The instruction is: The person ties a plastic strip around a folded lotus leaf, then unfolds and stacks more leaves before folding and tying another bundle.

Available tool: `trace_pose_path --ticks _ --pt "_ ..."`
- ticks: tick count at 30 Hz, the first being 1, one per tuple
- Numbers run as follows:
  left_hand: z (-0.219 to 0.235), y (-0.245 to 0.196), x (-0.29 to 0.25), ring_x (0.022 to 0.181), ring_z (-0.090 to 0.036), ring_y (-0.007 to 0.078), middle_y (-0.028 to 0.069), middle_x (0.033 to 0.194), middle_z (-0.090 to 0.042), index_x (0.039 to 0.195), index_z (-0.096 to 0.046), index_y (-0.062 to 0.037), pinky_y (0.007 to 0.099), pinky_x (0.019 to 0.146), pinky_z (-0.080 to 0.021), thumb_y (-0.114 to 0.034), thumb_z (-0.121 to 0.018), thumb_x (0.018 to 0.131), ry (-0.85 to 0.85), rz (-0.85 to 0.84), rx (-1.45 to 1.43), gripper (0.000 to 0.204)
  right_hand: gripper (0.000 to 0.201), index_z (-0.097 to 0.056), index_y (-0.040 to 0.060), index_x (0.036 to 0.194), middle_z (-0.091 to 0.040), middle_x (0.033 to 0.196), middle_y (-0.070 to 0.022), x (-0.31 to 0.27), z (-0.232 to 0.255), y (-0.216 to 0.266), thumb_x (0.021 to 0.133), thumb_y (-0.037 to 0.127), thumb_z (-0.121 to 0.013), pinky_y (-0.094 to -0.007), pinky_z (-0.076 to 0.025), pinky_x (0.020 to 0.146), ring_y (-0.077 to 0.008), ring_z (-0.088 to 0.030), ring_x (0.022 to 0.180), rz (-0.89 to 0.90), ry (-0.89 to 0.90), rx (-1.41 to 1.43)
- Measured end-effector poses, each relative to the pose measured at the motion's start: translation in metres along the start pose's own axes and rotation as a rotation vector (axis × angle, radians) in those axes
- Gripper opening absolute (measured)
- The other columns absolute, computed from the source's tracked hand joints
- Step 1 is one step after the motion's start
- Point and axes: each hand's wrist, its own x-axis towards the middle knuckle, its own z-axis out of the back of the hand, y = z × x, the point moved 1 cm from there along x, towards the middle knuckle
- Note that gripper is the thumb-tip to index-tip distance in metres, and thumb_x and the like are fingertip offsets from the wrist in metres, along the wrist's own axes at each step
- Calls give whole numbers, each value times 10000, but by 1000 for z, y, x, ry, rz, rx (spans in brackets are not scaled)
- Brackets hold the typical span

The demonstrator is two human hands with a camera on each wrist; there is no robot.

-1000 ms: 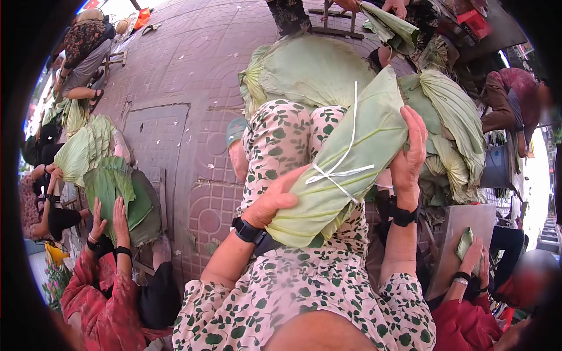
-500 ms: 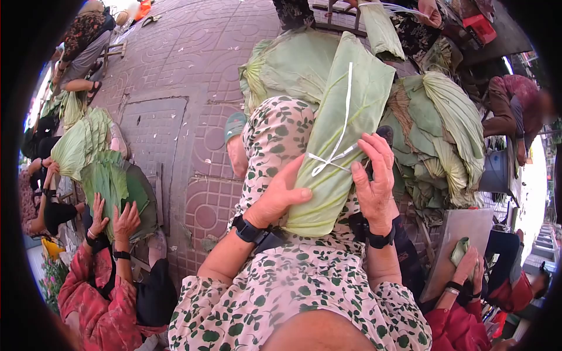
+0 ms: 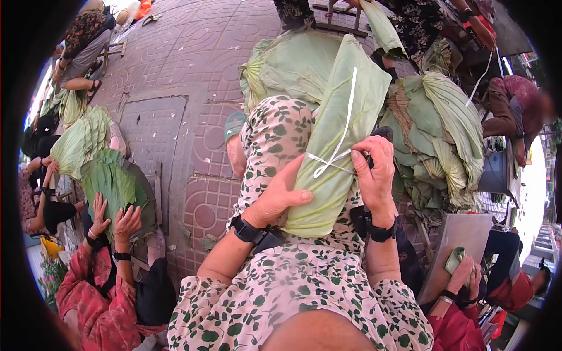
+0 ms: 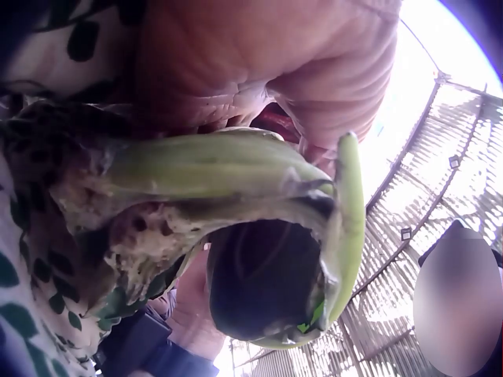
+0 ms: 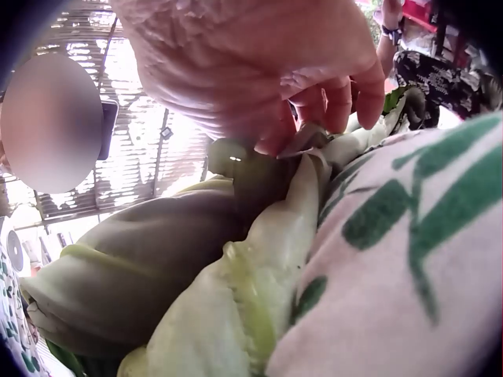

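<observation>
Red paving (image 3: 208,205) is stretching out beneath the group, and broad leaves are lying in one pile (image 3: 298,67) beyond the knees and another (image 3: 448,111) off to the right. The leaf bundle (image 3: 328,202) is resting aslant on the wearer's lap (image 3: 275,126), probably because the thighs are serving as a tabletop. The left hand (image 3: 278,196) is gripping its near left edge, thumb on top — seemingly to steady it — while the right hand (image 3: 376,175) is working narrowly at the other side, its fingers pinching the white string (image 3: 352,93) just beside the knot (image 3: 329,161). That hold is likely keeping the string taut. The bundle itself is looking pale green and long, with raised veins running slantwise and a flat, angular far end; the left wrist view is showing a thick-ribbed, hollow opening. One string tail is trailing towards the far end.
</observation>
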Motion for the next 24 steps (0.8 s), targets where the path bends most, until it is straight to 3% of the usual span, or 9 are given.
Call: trace_pose_path --ticks 8,10,14,16,24 --pt "1 2 1 1234 -397 185 100 1346 -405 1396 -226 19 303 1035 -298 -296 -796 641 0 -4 18 998 95 -572 41 873 -529 913 -94 2 3 -1 805 91 -617 -345 -391 828 -263 -489 909 7 55 -3" --pt "1 2 1 1233 -398 184 101 1346 -405 1396 -225 21 302 1034 -297 -301 -796 638 -3 2 18 1002 89 -582 44 859 -542 907 -105 2 1 0 785 73 -622 -378 -384 824 -302 -476 927 -25 38 35" --pt "0 2 0 1235 -396 186 104 1348 -403 1395 -224 26 302 1037 -290 -308 -796 630 -16 3 36 1012 85 -572 43 860 -541 904 -105 -1 -1 -1 789 63 -614 -378 -384 821 -304 -476 923 -33 17 29" --pt "0 1 0 1236 -395 187 105 1348 -403 1394 -223 27 302 1039 -288 -311 -796 628 -17 6 35 1015 86 -546 33 875 -527 915 -96 -1 -2 -2 815 64 -599 -343 -395 829 -266 -490 910 -18 11 9" --pt "1 2 0 1238 -392 187 105 1350 -399 1394 -220 31 301 1040 -285 -304 -789 633 -12 -1 39 1008 109 -541 31 876 -529 922 -95 0 5 -4 815 90 -609 -339 -394 826 -264 -491 905 -1 71 34"
